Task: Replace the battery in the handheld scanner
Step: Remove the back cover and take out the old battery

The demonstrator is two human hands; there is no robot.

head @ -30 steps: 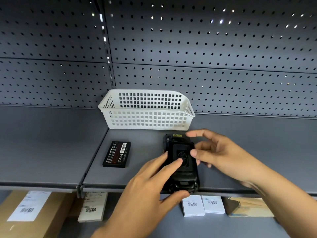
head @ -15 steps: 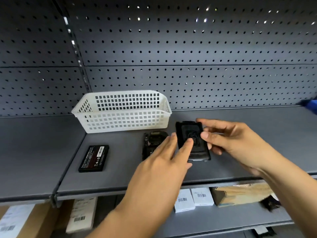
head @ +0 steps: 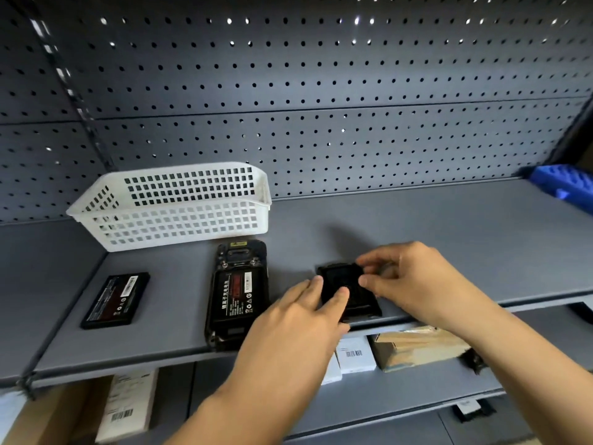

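The black handheld scanner (head: 239, 293) lies face down on the grey shelf (head: 449, 239), its back open and a battery with a red label showing inside. To its right the black back cover (head: 348, 292) rests near the shelf's front edge. My right hand (head: 414, 281) pinches the cover's far right corner. My left hand (head: 298, 319) has its fingertips on the cover's left side. A second black battery (head: 116, 300) lies loose on the shelf at the left.
A white perforated plastic basket (head: 173, 207) stands behind the scanner against the pegboard wall. A blue bin (head: 564, 186) sits at the far right. On the lower shelf are white barcode boxes (head: 354, 354) and cardboard boxes (head: 414, 346).
Both hands lifted the back cover off the scanner and carried it to the right, down onto the shelf. The scanner's battery compartment now shows. The camera view shifted.
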